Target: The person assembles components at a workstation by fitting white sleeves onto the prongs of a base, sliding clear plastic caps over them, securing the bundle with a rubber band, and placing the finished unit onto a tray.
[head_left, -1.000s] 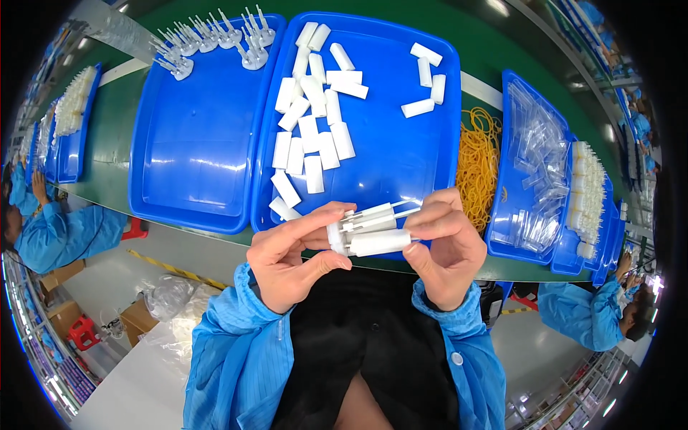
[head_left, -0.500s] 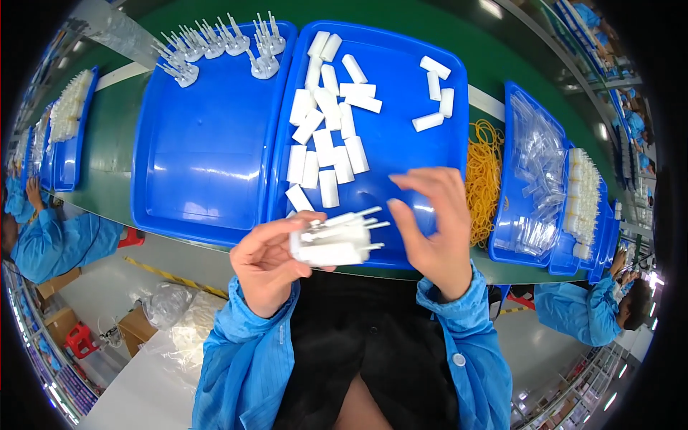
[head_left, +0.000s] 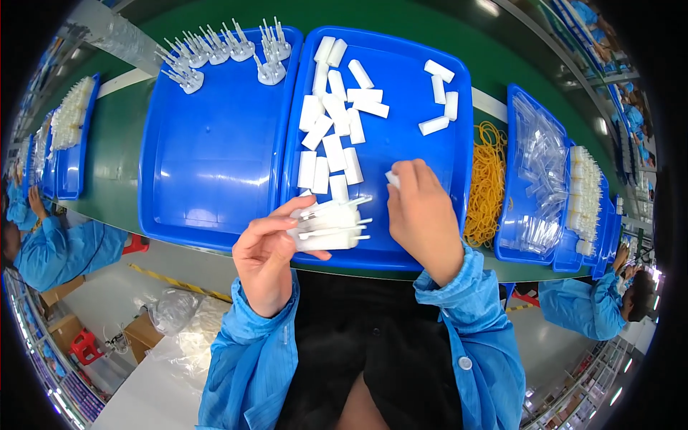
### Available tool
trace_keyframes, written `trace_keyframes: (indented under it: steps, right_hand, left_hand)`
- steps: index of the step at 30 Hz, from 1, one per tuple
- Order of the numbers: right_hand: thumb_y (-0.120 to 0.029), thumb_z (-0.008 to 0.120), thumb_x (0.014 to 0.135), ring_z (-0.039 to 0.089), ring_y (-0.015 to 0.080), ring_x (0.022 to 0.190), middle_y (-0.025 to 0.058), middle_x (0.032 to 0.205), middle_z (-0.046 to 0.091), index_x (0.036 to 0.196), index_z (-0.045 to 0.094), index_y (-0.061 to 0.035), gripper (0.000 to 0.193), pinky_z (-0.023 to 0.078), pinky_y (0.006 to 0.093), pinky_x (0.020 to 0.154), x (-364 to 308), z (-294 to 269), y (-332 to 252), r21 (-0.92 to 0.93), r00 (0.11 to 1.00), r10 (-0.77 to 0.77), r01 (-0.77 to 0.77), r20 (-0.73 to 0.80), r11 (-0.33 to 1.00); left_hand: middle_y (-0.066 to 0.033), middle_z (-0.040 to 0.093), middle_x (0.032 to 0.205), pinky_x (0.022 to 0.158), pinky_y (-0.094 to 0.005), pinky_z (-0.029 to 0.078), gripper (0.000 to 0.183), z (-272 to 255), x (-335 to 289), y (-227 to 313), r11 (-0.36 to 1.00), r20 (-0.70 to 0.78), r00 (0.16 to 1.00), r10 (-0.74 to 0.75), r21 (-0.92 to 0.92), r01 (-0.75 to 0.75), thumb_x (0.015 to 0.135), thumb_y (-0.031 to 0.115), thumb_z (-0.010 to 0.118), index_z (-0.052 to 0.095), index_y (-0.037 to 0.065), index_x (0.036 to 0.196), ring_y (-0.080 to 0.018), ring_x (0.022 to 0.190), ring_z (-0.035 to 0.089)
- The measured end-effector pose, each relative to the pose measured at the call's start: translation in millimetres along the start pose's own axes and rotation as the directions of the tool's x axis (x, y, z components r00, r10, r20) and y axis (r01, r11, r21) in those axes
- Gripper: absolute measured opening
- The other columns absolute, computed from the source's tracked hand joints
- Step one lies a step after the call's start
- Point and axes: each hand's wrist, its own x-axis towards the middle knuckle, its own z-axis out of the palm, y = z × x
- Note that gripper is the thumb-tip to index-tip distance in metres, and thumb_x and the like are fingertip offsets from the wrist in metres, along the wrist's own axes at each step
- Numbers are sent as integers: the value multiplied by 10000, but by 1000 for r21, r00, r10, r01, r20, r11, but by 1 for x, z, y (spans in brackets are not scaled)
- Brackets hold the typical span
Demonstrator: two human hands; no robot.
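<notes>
In my left hand (head_left: pixel 266 251), closed around its base, is a white pronged holder (head_left: pixel 331 228) with white foam-like blocks between its thin prongs. It lies on its side, prongs pointing right, above the front edge of the right blue tray (head_left: pixel 423 208). To its right, my right hand (head_left: pixel 424 215) pinches a small white block (head_left: pixel 393 179), mostly hidden by the fingers. Loose white blocks (head_left: pixel 334 152) lie in a long cluster along that tray's left half. Several more white blocks (head_left: pixel 438 89) sit at its far right.
The left blue tray (head_left: pixel 208 172) carries several upright pronged holders (head_left: pixel 240 46) along its far edge. Yellow rubber bands (head_left: pixel 487 186) are heaped right of the trays. Beyond them stands a blue tray of clear plastic pieces (head_left: pixel 534 172). Co-workers in blue sleeves (head_left: pixel 584 308) are at both sides.
My right hand has gone from open and bare to pinching a white block. The left hand has turned the pronged holder slightly, still gripping it. The trays sit slightly lower and farther right in view.
</notes>
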Motion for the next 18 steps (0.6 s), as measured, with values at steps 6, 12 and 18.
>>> trace_keyframes:
  steps: [6,12,18]
  right_hand:
    - [29,532,767,562,359,826,203,903,563,1017,470,18,257,477,383,687,-18,-20,15,97,990,21,-7,-143,995]
    - [6,592,821,591,157,767,136,929,613,1033,509,-4,228,462,259,655,-49,-58,23,721,974,206,-206,89,662]
    - [-10,583,844,585,145,810,95,911,592,988,572,21,148,456,213,694,-60,-65,24,904,971,237,-137,41,406]
  left_hand:
    - [-305,490,1191,747,-404,564,282,16,-2,-2,999,60,998,-31,33,29,809,-58,565,547,-38,1090,-351,1024,574]
    - [-304,490,1193,848,-397,521,374,33,-5,-10,990,105,992,-75,124,62,746,-95,633,538,-70,1107,-339,1091,531]
    - [-309,484,1200,858,-389,513,405,46,-8,-13,986,169,981,-98,151,73,726,-93,657,539,-72,1113,-333,1098,526]
